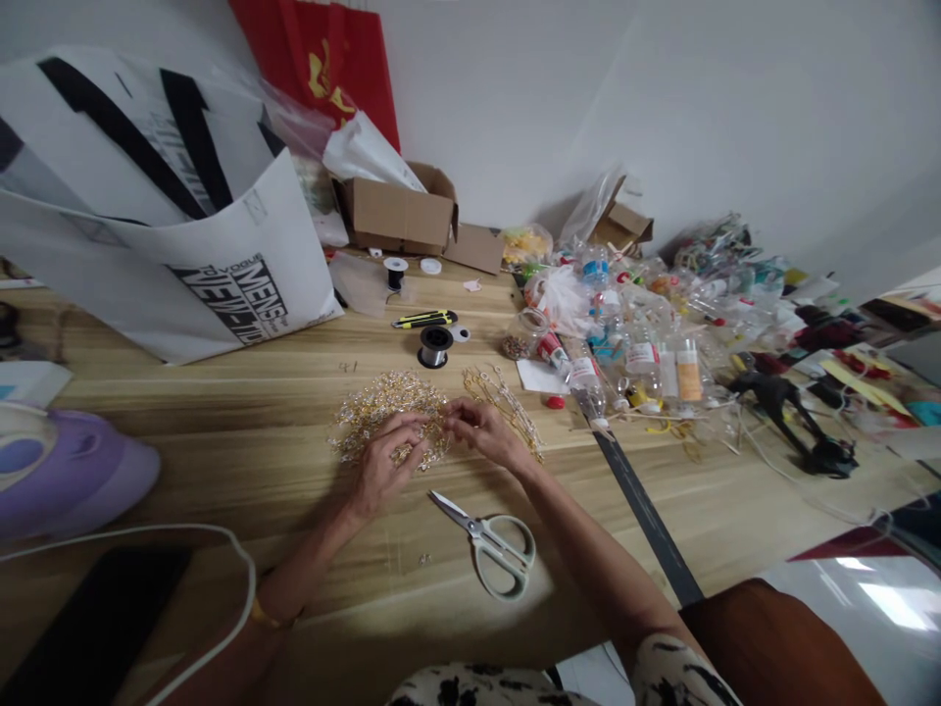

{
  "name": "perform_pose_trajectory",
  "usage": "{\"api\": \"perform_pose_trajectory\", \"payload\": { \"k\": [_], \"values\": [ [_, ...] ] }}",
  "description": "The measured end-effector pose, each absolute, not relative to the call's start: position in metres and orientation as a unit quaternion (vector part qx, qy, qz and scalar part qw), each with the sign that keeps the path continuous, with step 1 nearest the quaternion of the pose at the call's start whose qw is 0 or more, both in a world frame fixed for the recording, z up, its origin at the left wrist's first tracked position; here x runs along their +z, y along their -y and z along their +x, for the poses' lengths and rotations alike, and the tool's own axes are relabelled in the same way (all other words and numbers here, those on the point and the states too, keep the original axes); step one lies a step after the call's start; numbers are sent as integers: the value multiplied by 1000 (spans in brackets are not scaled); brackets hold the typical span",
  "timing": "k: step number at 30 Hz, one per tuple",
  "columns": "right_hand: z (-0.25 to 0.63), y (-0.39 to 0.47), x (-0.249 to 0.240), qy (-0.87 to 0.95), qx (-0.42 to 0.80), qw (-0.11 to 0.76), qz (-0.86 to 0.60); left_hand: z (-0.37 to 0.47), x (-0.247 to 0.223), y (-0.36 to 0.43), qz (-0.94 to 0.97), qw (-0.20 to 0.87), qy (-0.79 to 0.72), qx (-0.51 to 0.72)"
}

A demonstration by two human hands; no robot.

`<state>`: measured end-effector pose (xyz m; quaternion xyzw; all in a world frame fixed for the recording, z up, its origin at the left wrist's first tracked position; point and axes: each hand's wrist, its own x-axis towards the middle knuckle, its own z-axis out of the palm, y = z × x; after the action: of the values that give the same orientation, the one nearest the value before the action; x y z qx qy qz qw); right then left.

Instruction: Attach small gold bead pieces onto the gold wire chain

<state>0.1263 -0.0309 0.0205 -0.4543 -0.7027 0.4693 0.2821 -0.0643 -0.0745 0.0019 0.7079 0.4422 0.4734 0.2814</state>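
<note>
A loose heap of gold and clear beaded strands (pixel 386 397) lies on the wooden table. Over its near side is my left hand (pixel 386 461), with the thumb and fingers apart and the fingertips among the strands. My right hand (pixel 481 431) is at the heap's right edge, its fingers curled in a pinch. Whatever is between those fingertips is too small to make out. Several gold and silver beaded strands (pixel 507 407) lie stretched out just beyond the right hand. Scissors with pale handles (pixel 504 554) rest on the table between my forearms, blades slightly parted.
Behind the heap are a spool of wire (pixel 435 347) and a yellow-black utility knife (pixel 424 319). Plastic bottles and bags (pixel 643 358) crowd the right side. A large white bag (pixel 242 265) stands at left, near a purple appliance (pixel 95 471) and a white cable (pixel 246 549).
</note>
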Motion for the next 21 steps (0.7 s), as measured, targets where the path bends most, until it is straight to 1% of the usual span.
{"api": "perform_pose_trajectory", "payload": {
  "k": [4, 6, 8, 10, 15, 21],
  "values": [
    [134, 3, 22, 760, 296, 298, -496, -63, 4, 77, 712, 295, -415, 484],
    [133, -14, 23, 780, 215, 284, -514, -62, 4, 78, 711, 307, -402, 488],
    [128, -32, 25, 806, 141, 250, -518, -61, 4, 78, 707, 324, -390, 493],
    [119, -49, 28, 815, 93, 221, -527, -60, 5, 79, 705, 347, -373, 493],
    [98, -82, 35, 856, 57, 172, -485, -61, 11, 80, 713, 408, -351, 449],
    [93, -101, 42, 868, 75, 95, -482, -64, 10, 80, 697, 491, -334, 402]
  ]
}}
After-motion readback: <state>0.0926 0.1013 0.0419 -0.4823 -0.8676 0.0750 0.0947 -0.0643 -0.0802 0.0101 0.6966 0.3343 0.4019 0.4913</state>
